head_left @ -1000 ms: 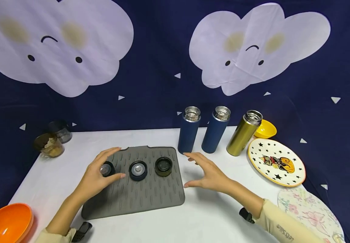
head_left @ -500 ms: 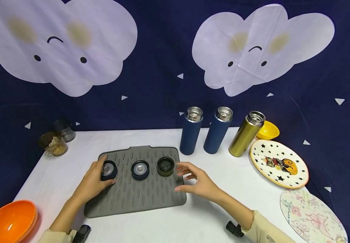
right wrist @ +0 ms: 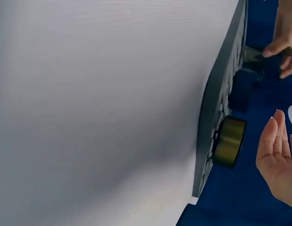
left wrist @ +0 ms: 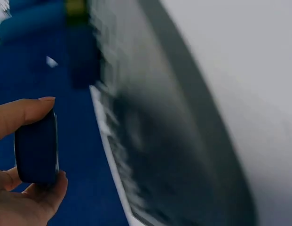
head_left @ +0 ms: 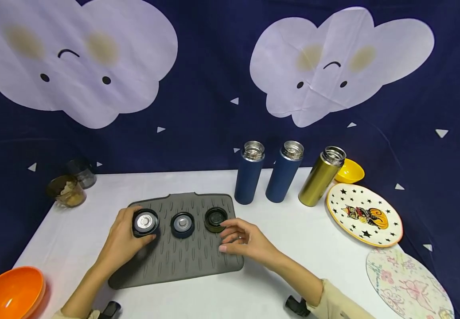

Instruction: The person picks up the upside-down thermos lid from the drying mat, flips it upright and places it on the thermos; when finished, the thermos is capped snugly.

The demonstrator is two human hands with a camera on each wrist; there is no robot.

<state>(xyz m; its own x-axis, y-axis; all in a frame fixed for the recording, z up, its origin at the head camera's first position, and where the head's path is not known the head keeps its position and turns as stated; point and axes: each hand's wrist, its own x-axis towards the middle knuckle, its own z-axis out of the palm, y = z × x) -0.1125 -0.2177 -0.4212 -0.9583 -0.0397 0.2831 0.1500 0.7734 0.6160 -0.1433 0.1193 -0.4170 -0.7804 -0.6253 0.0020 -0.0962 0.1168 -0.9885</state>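
Note:
My left hand (head_left: 124,239) grips a dark blue bottle lid (head_left: 145,222) by its sides, fingers behind and thumb in front, its silver underside facing up. In the left wrist view the lid (left wrist: 36,153) is pinched between fingertips, apart from the grey mat (left wrist: 150,122). A second blue lid (head_left: 182,224) lies upturned on the mat's middle. To its right sits an olive-gold lid (head_left: 215,228). My right hand (head_left: 247,243), fingers loosely bent and holding nothing, hovers beside that gold lid; the right wrist view shows a gap between hand (right wrist: 277,162) and gold lid (right wrist: 229,142).
Two open blue bottles (head_left: 247,181) and one gold bottle (head_left: 318,181) stand behind the mat. A patterned plate (head_left: 345,226), yellow bowl (head_left: 351,172) and floral round mat (head_left: 409,283) are at right. Left are an orange bowl (head_left: 18,288) and two small glass cups (head_left: 70,197).
My left hand has closed on the left blue lid and raised it off the mat. The right hand has moved left, from the table beside the mat to near the gold lid.

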